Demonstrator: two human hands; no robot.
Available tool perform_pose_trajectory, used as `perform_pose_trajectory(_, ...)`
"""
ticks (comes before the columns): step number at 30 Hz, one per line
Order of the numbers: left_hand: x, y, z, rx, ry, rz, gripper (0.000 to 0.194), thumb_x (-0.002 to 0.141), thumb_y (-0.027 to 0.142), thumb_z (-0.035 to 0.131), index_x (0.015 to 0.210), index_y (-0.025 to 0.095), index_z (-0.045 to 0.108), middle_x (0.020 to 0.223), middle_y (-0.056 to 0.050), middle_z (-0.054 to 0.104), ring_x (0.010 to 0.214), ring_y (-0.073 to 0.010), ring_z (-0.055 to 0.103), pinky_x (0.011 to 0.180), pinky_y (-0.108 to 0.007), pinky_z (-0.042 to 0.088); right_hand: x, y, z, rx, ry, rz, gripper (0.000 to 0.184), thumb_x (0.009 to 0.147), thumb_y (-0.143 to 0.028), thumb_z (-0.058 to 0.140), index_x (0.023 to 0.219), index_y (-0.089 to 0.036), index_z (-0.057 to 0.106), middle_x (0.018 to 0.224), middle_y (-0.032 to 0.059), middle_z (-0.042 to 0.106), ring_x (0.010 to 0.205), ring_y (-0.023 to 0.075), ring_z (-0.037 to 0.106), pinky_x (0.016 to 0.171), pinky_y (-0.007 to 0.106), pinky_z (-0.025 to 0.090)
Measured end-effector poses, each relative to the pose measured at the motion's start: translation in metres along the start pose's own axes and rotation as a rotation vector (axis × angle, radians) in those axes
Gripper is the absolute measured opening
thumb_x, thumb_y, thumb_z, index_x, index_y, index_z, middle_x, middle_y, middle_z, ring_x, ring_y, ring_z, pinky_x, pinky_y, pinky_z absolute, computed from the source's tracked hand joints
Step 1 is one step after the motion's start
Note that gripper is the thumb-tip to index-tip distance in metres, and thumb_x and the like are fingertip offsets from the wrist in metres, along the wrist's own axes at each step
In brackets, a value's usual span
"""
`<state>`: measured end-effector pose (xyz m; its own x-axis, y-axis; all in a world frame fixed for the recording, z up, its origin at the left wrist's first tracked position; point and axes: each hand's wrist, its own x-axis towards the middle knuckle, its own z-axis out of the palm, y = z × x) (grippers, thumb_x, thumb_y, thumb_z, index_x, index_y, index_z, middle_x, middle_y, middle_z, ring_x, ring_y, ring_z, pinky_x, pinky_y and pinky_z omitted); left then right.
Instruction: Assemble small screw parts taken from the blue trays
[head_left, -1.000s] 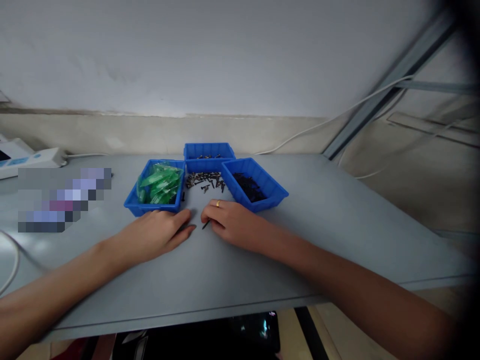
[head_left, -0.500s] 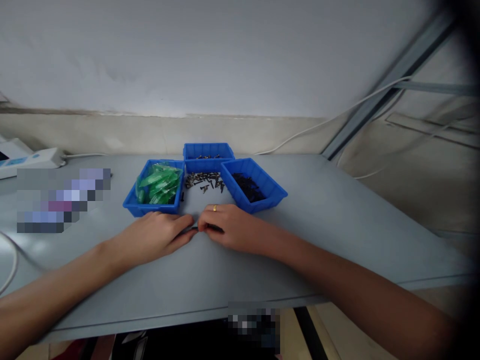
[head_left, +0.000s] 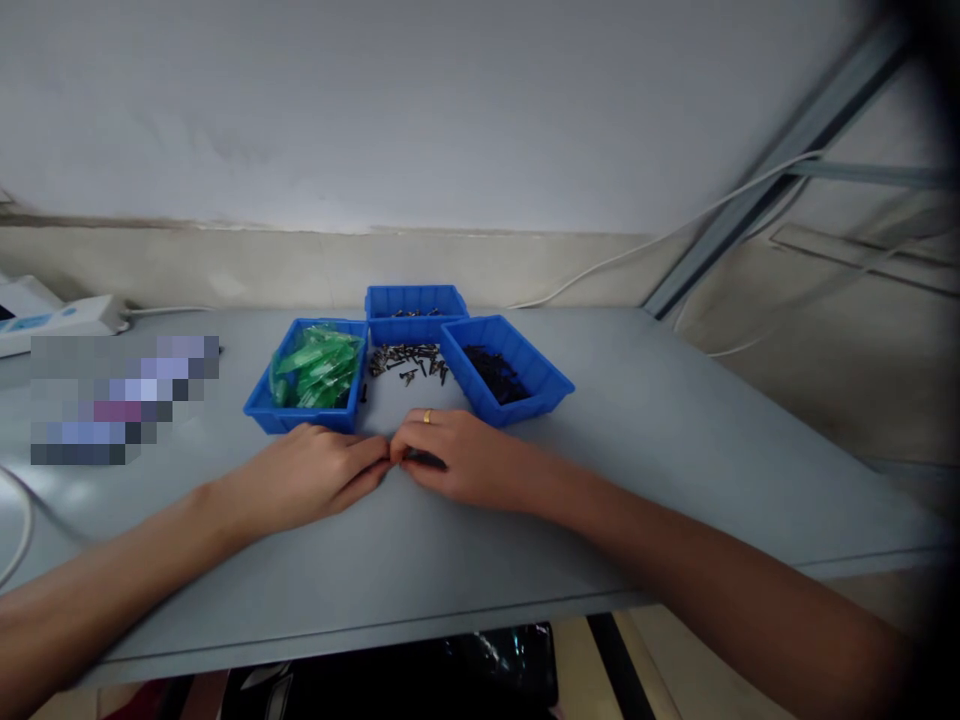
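Note:
Fingertips of both hands meet low over the table, in front of the blue bins. My left hand (head_left: 311, 470) is closed, thumb and fingers pinched together. My right hand (head_left: 457, 455), with a gold ring, is also closed, its pinching fingertips against those of the left. Whatever sits between them is hidden by the fingers. Just beyond lies a loose pile of small screws (head_left: 405, 358). Left of the pile, one blue bin (head_left: 300, 418) holds green plastic packets (head_left: 319, 365). The right blue bin (head_left: 551, 385) contains small black parts (head_left: 495, 375).
A third blue bin (head_left: 416, 298) with small metal pieces stands behind the pile. A white power strip (head_left: 67, 325) lies at the far left, near a blurred-out object (head_left: 135, 400). White cable (head_left: 622, 265) runs along the wall, and a metal frame (head_left: 765, 170) rises at right.
My hands have closed together; the thin dark piece that showed between the fingertips is now covered. My right fingers have shifted slightly left.

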<state>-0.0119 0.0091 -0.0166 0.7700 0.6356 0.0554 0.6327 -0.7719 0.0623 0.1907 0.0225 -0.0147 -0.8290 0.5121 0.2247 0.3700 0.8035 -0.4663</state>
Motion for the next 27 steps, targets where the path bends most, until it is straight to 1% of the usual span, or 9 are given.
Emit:
perform_pose_trajectory(4,-0.0001,0.0015,-0.0006,0.025,0.015,-0.040,0.028,0.091,0.030,0.031,0.088,0.017,0.056,0.063,0.000,0.059,0.056,-0.0135,0.058,0.049,-0.024,0.038,-0.0004,-0.0009,-0.0020,-0.072,0.024,0.081,0.008,0.084,-0.020,0.046,0.086,-0.016,0.053,0.083,0.0030,0.055,0.077,0.0132,0.051,0.071,0.026,0.038)
perform_pose_trajectory(7,0.0002,0.0030,-0.0023,0.020,0.030,-0.048,0.028,0.090,0.030,0.032,0.084,0.017,0.055,0.062,0.000,0.058,0.054,-0.0131,0.058,0.048,-0.024,0.037,-0.0005,-0.0003,-0.0030,-0.109,0.014,0.128,0.008,0.084,-0.022,0.047,0.085,-0.016,0.054,0.081,0.0028,0.056,0.073,0.0131,0.051,0.066,0.025,0.038)
perform_pose_trajectory(13,0.0005,0.0030,-0.0022,0.005,0.044,-0.046,0.028,0.090,0.031,0.031,0.084,0.017,0.055,0.060,0.000,0.058,0.053,-0.0130,0.058,0.047,-0.024,0.036,-0.0014,0.0018,-0.0018,-0.128,-0.014,0.116,0.007,0.083,-0.022,0.048,0.084,-0.017,0.053,0.079,0.0016,0.058,0.071,0.0128,0.052,0.064,0.025,0.037)
perform_pose_trajectory(17,0.0008,0.0033,-0.0026,0.015,-0.007,-0.094,0.028,0.091,0.034,0.031,0.088,0.018,0.054,0.064,-0.001,0.060,0.057,-0.0148,0.060,0.049,-0.024,0.038,-0.0023,0.0022,-0.0017,-0.162,-0.026,0.129,0.007,0.083,-0.020,0.046,0.084,-0.017,0.052,0.078,0.0019,0.059,0.070,0.0132,0.053,0.062,0.025,0.036)
perform_pose_trajectory(21,0.0018,0.0047,-0.0040,0.038,-0.059,-0.134,0.028,0.090,0.036,0.031,0.085,0.019,0.053,0.064,-0.001,0.059,0.058,-0.0157,0.060,0.050,-0.025,0.037,-0.0027,0.0024,-0.0022,-0.196,-0.021,0.137,0.007,0.082,-0.020,0.047,0.085,-0.017,0.052,0.078,0.0019,0.060,0.069,0.0134,0.053,0.062,0.025,0.035)
perform_pose_trajectory(27,0.0017,0.0044,-0.0038,0.055,-0.016,-0.085,0.028,0.091,0.031,0.030,0.083,0.018,0.053,0.064,0.000,0.058,0.056,-0.0135,0.059,0.050,-0.024,0.035,-0.0024,0.0015,-0.0033,-0.211,-0.019,0.150,0.007,0.082,-0.019,0.047,0.085,-0.017,0.053,0.077,0.0020,0.060,0.069,0.0135,0.053,0.061,0.025,0.035)
